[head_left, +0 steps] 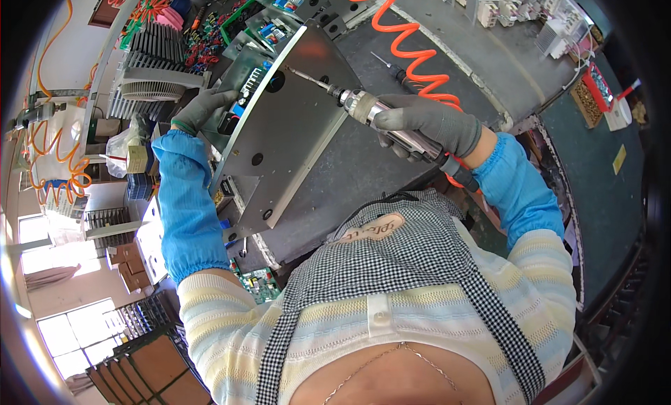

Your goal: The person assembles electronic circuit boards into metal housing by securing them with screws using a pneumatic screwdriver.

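Screwdriver (361, 106) in right hand (435, 125), left hand (204, 111) at metal panel (283, 136)

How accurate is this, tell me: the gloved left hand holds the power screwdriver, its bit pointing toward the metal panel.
Wrong hand: in the head view, the gloved right hand holds the power screwdriver, not the left hand. Its bit does point toward the metal panel.

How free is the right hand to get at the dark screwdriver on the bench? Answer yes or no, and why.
Probably not: the right hand is wrapped around a silver screwdriver, and an orange coiled hose overlaps part of the dark screwdriver in this view. It does lie nearby, though.
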{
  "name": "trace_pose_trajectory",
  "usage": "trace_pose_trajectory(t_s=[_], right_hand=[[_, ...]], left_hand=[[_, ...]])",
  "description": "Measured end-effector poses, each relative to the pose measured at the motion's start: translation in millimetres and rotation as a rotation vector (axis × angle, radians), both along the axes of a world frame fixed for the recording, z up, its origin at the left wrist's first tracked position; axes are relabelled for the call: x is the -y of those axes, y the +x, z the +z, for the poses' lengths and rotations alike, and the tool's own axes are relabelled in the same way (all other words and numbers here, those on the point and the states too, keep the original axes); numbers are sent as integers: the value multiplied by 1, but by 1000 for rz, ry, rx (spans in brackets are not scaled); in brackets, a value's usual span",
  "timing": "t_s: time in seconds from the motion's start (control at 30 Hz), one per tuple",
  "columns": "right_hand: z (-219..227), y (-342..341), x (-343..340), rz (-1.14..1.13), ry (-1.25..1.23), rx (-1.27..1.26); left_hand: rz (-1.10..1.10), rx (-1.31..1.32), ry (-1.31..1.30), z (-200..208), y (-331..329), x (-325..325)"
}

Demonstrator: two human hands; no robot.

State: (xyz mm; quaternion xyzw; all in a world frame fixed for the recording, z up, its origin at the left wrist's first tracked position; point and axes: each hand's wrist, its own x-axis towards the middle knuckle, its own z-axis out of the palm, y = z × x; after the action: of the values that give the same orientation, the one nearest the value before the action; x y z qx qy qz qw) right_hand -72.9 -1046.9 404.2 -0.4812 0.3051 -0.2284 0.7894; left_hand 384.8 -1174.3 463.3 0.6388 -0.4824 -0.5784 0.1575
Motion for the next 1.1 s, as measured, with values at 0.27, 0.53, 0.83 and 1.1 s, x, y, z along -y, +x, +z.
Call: trace_pose_trajectory(t_s=[0.27, 0.53, 0.83, 1.1], right_hand=[[1, -23, 12, 67, 68, -19], [15, -13, 3, 17, -411, -312], [25, -19, 6, 67, -238, -245], [11, -24, 2, 84, -254, -230]], left_hand=[[-31, 50, -24, 10, -17, -10], [-82, 174, -35, 7, -10, -9], [-129, 195, -67, 8, -11, -10], [-45, -14, -21, 11, -27, -16]])
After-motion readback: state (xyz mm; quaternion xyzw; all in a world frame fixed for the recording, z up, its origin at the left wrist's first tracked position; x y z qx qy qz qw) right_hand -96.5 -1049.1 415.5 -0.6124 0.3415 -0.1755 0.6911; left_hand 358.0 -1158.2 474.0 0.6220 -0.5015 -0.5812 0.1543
